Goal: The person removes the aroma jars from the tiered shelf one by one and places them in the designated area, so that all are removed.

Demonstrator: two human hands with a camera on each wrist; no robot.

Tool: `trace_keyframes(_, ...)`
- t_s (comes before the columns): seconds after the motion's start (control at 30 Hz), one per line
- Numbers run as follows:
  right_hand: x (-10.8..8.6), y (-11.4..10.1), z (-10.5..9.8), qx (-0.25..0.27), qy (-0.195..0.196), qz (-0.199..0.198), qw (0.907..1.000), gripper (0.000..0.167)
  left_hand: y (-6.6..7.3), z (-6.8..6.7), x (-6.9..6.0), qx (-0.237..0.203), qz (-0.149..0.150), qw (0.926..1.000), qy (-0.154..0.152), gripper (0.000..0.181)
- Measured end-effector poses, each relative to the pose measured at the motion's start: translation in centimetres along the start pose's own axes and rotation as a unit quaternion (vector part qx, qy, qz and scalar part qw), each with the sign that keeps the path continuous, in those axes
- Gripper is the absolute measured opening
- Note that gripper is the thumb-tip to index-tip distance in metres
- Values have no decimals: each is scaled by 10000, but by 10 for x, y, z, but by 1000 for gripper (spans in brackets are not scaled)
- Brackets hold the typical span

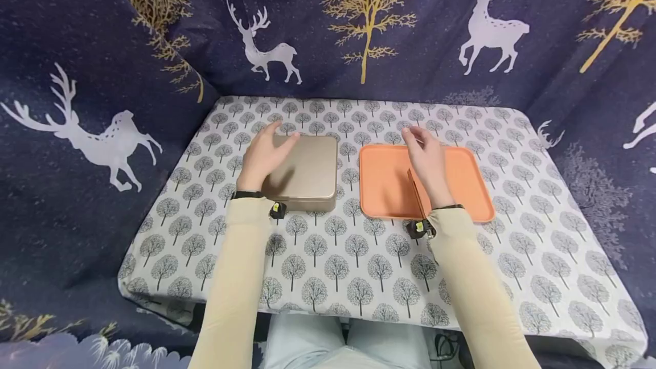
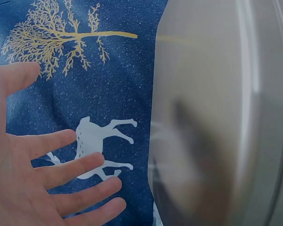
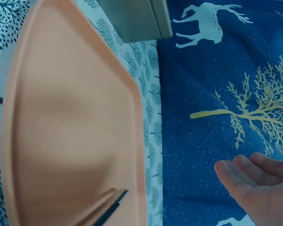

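In the head view, the middle of the frame is being occupied by a table [image 1: 359, 266], which is being bordered behind and at both sides by a curtain [image 1: 328, 76]. Left of centre, a tin [image 1: 318, 164] is being carried by the table; right of centre, a tray [image 1: 381, 181] is being carried, apart from the tin. The left side of the tin is being overlapped by the left hand [image 1: 263, 155], and the tray by the right hand [image 1: 426, 158]. Within the tray's outline, just left of the right hand, a tool [image 1: 416, 192] is being seen. In the right wrist view, the tin is being shown at the top, beyond the tray.
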State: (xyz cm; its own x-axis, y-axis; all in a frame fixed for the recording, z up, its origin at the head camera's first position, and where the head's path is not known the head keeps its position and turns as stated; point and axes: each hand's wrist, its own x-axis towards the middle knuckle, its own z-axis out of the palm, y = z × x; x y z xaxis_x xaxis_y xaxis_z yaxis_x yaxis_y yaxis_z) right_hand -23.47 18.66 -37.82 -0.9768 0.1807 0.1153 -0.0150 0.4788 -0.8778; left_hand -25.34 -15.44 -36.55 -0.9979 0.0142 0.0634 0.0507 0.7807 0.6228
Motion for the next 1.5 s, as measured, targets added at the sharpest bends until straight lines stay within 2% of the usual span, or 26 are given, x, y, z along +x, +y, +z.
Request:
trace_keyframes(0.27,-3,-3,19,70,-233,70,9997,69,-7,-4,-6,-30,-132,9999,43,82)
trace_keyframes(0.63,-4,-4,38,234,-505,57,9984,70,-13,-6,-3,29,-152,9998,-125,83)
trace_keyframes(1.07,-15,-5,75,81,-990,-11,9951,68,-30,-3,-3,86,-208,9993,-285,78)
trace_keyframes(1.3,-17,-7,88,-5,-1099,-52,9939,68,-37,1,-1,49,-205,9994,-282,84)
trace_keyframes(1.5,-23,-9,101,-3,-1334,51,9910,70,-48,5,-5,51,-437,9985,-313,89)
